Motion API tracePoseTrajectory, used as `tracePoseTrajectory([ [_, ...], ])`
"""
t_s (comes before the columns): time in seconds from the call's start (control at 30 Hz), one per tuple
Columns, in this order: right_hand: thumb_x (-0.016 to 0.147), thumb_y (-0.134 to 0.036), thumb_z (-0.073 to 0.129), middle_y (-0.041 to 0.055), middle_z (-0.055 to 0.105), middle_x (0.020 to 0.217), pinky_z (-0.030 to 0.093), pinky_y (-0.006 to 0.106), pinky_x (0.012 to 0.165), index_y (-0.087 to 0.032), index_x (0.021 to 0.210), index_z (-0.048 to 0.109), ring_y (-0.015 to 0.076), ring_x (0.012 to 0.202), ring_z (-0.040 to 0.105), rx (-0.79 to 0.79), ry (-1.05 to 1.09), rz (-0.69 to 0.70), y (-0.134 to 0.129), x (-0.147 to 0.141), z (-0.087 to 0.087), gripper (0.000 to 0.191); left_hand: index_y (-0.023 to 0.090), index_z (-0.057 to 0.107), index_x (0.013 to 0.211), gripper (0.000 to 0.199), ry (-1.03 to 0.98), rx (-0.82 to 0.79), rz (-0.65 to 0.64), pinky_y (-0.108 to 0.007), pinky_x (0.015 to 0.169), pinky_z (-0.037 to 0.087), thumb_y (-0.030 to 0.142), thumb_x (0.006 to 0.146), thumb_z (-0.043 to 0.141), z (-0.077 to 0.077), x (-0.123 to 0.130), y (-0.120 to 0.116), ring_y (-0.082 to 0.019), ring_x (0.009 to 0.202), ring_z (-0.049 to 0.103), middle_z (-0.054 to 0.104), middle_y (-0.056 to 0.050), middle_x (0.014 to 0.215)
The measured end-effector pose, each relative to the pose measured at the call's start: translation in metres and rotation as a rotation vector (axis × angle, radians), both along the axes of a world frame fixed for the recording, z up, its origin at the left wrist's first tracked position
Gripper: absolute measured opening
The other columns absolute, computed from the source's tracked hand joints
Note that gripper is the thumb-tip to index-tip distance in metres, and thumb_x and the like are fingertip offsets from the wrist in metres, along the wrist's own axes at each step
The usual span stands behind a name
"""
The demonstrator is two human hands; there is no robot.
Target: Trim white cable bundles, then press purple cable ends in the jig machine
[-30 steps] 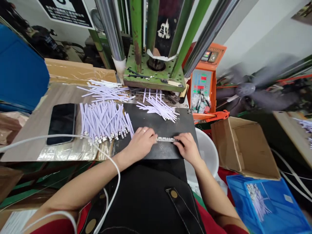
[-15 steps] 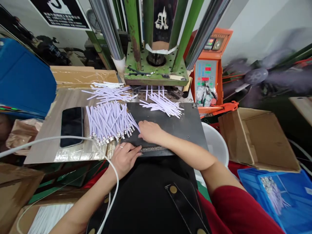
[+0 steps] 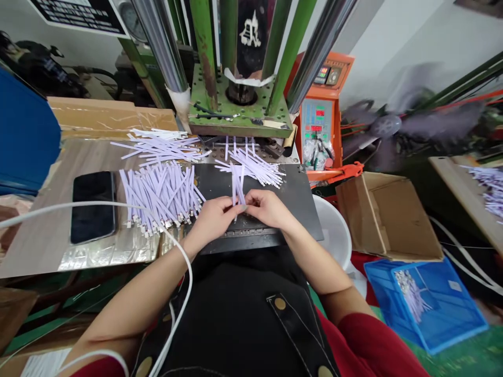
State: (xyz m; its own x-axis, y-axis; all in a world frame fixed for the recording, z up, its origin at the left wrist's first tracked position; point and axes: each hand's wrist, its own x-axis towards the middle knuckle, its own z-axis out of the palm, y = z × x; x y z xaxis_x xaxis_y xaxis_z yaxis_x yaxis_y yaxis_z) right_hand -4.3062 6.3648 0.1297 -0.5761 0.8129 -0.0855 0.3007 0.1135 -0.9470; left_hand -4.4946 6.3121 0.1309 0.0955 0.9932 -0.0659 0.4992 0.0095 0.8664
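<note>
Together over the black plate (image 3: 295, 201), my left hand (image 3: 216, 215) and my right hand (image 3: 269, 208) pinch a few lilac flat strips (image 3: 237, 184), which stick up between the fingertips. How many strips each hand has is hard to make out. Just below the hands runs a slotted metal bar (image 3: 249, 232) along the plate's near edge. Left of my left hand lies a thick pile of lilac strips with metal ends (image 3: 159, 193). Beyond my hands is a looser heap of strips (image 3: 259, 166), some reaching under the green press (image 3: 239, 123).
A phone (image 3: 93, 207) lies on the left board, with a white cable (image 3: 78, 205) crossing it. Strips (image 3: 157, 146) lie behind. Right are an orange control box (image 3: 317, 118), a white bucket (image 3: 334, 230), an open carton (image 3: 393, 214), a blue crate (image 3: 451, 309) and a spinning fan (image 3: 387, 125).
My right hand has left the pile with strips and moved right. My left hand has lifted off the slotted bar to meet it, and both now pinch the strips. The view has shifted slightly.
</note>
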Motion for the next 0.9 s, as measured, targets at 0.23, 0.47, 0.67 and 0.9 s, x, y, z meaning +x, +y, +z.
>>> tracePoseTrajectory([
  [0.23,0.082,-0.026,0.063,-0.0017,0.059,0.075,0.04,0.022,0.062,-0.017,0.081,0.059,0.0096,0.064,0.05,0.014,0.029,-0.075,-0.027,0.035,0.004,0.01,0.021,0.08,0.093,0.026,-0.108,0.06,0.075,-0.033,0.085,0.058,0.043,0.086,0.069,-0.013,-0.027,-0.02,-0.021,0.094,0.069,0.075,-0.007,0.103],
  [0.47,0.083,-0.014,0.066,0.0009,0.07,0.08,0.046,0.025,0.075,-0.019,0.08,0.068,0.0127,0.075,0.062,0.22,-0.117,-0.057,-0.041,0.033,-0.012,0.006,0.019,0.08,0.09,0.018,-0.006,0.259,-0.021,-0.028,0.085,0.059,0.028,0.092,0.064,-0.02,-0.023,-0.031,-0.017,0.085,0.073,0.078,-0.005,0.094],
  [0.67,0.091,-0.017,0.064,0.0037,0.075,0.09,0.053,0.028,0.083,-0.021,0.09,0.069,0.0152,0.088,0.067,0.388,-0.009,-0.043,-0.061,0.037,-0.021,0.007,0.019,0.078,0.09,0.017,-0.026,0.322,-0.136,-0.028,0.083,0.061,0.026,0.094,0.063,-0.024,-0.018,-0.041,-0.018,0.083,0.075,0.078,-0.003,0.089],
  [0.9,0.095,-0.013,0.055,0.0067,0.076,0.093,0.054,0.036,0.084,-0.02,0.092,0.066,0.0201,0.096,0.066,0.818,-0.093,0.081,-0.07,0.036,-0.041,0.013,0.018,0.073,0.102,0.015,-0.026,0.569,-0.225,-0.025,0.089,0.06,0.012,0.095,0.06,-0.041,-0.017,-0.051,-0.015,0.093,0.074,0.078,-0.004,0.098],
])
